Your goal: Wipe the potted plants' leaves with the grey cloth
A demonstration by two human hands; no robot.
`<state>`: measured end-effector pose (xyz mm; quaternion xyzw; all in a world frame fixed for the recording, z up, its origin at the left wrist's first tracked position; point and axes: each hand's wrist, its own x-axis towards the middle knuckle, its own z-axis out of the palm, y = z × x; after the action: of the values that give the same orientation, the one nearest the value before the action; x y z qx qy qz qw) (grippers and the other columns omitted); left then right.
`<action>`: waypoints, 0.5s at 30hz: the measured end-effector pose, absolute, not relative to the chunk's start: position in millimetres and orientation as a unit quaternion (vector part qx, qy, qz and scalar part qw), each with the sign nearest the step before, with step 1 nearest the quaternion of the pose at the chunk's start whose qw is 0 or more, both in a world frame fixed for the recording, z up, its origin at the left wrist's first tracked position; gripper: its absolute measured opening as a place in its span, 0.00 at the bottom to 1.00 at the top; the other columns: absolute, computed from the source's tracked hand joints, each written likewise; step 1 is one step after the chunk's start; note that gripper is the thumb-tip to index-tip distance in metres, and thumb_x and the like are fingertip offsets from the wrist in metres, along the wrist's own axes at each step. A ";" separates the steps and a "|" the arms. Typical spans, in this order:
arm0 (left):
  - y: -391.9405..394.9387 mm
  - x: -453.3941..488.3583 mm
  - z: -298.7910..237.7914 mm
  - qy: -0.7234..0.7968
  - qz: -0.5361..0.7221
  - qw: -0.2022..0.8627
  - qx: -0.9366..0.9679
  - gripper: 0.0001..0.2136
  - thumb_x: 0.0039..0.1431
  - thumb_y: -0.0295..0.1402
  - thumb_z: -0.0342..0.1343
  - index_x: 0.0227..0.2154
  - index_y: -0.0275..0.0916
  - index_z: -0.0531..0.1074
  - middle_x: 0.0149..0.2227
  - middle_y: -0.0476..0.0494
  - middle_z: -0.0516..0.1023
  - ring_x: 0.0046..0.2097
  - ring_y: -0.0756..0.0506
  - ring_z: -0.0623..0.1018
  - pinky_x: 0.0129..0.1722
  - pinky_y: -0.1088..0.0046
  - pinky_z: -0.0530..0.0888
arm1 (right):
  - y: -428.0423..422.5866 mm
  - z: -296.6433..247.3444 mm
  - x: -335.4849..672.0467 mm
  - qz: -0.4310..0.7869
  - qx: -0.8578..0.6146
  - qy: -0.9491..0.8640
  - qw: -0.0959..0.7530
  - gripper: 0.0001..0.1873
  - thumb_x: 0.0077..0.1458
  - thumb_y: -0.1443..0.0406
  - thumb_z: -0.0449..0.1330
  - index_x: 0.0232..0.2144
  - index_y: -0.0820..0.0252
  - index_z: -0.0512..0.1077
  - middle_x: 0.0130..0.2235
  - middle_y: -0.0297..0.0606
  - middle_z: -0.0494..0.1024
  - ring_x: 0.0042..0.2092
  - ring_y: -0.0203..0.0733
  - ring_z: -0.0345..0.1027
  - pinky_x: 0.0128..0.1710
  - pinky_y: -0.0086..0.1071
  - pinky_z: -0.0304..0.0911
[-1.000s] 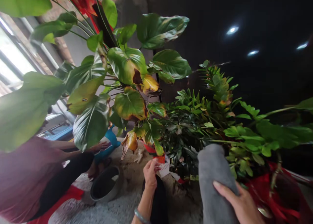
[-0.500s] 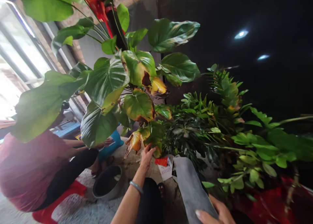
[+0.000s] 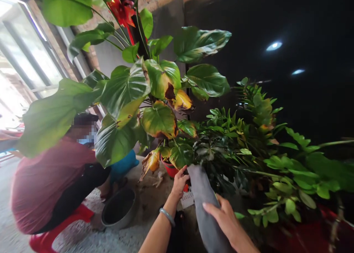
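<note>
My left hand (image 3: 180, 181) reaches up to a low green leaf (image 3: 181, 155) of the big-leaved plant and touches its lower edge, fingers curled. My right hand (image 3: 225, 219) holds a grey cloth (image 3: 203, 205) that stretches from my hand up to that same leaf. A bracelet circles my left wrist. The plant stands in a red pot (image 3: 169, 169), and a white tag (image 3: 188, 198) with red hangs just below my left hand.
A person in a red top (image 3: 44, 179) crouches at the left on a red stool (image 3: 44, 240). A metal bowl (image 3: 118, 208) sits on the gravel floor. Bushy green plants (image 3: 249, 146) fill the right; a red pot shows at the lower right.
My left hand left the tag, rose and now meets the low leaf. My right hand brought the grey cloth left and up to the leaf. The view has tilted upward.
</note>
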<state>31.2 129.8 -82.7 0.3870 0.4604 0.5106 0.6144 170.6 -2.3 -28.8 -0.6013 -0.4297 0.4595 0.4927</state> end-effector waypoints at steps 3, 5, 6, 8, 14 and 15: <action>135.2 30.2 -87.3 0.468 0.538 0.604 0.355 0.27 0.33 0.29 0.64 0.43 0.31 0.76 0.19 0.50 0.74 0.25 0.49 0.72 0.30 0.71 0.70 | -31.2 -30.3 178.0 0.441 -0.617 -0.412 0.505 0.19 0.38 0.55 0.62 0.33 0.59 0.78 0.34 0.41 0.82 0.39 0.55 0.74 0.39 0.39 0.67; 137.6 32.1 -89.0 0.475 0.550 0.596 0.343 0.26 0.32 0.30 0.64 0.41 0.31 0.77 0.20 0.49 0.74 0.24 0.49 0.73 0.30 0.71 0.70 | -37.0 -6.7 182.2 0.424 -0.584 -0.442 0.533 0.19 0.40 0.54 0.62 0.33 0.60 0.78 0.32 0.41 0.82 0.37 0.54 0.74 0.37 0.38 0.67; 137.6 33.7 -88.6 0.474 0.553 0.592 0.344 0.25 0.32 0.29 0.64 0.41 0.31 0.77 0.20 0.49 0.75 0.24 0.49 0.73 0.30 0.71 0.70 | -33.2 8.1 183.2 0.412 -0.564 -0.457 0.552 0.18 0.41 0.54 0.62 0.32 0.60 0.77 0.31 0.40 0.81 0.35 0.52 0.73 0.35 0.37 0.67; 135.0 37.1 -85.4 0.465 0.554 0.590 0.358 0.25 0.31 0.29 0.63 0.40 0.32 0.77 0.22 0.48 0.76 0.24 0.48 0.73 0.30 0.70 0.71 | -14.3 33.1 182.6 0.386 -0.530 -0.476 0.586 0.16 0.42 0.55 0.62 0.30 0.60 0.76 0.29 0.40 0.80 0.33 0.50 0.72 0.33 0.35 0.67; 121.5 40.0 -74.2 0.443 0.530 0.598 0.406 0.26 0.33 0.29 0.57 0.42 0.36 0.77 0.26 0.46 0.79 0.26 0.47 0.74 0.30 0.70 0.71 | 29.3 5.2 165.8 0.420 -0.550 -0.459 0.558 0.13 0.39 0.59 0.61 0.27 0.60 0.75 0.28 0.39 0.80 0.34 0.51 0.72 0.35 0.37 0.66; 121.2 38.7 -74.7 0.450 0.524 0.593 0.414 0.26 0.33 0.28 0.56 0.43 0.36 0.76 0.26 0.47 0.78 0.26 0.47 0.73 0.29 0.71 0.70 | 21.7 -7.6 163.6 0.443 -0.564 -0.454 0.529 0.13 0.38 0.59 0.60 0.27 0.60 0.76 0.28 0.40 0.80 0.34 0.52 0.72 0.35 0.38 0.66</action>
<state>38.7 121.2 -74.7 0.4138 0.4500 0.5240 0.5930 163.6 21.7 -7.6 -0.5636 -0.4544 0.4432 0.5285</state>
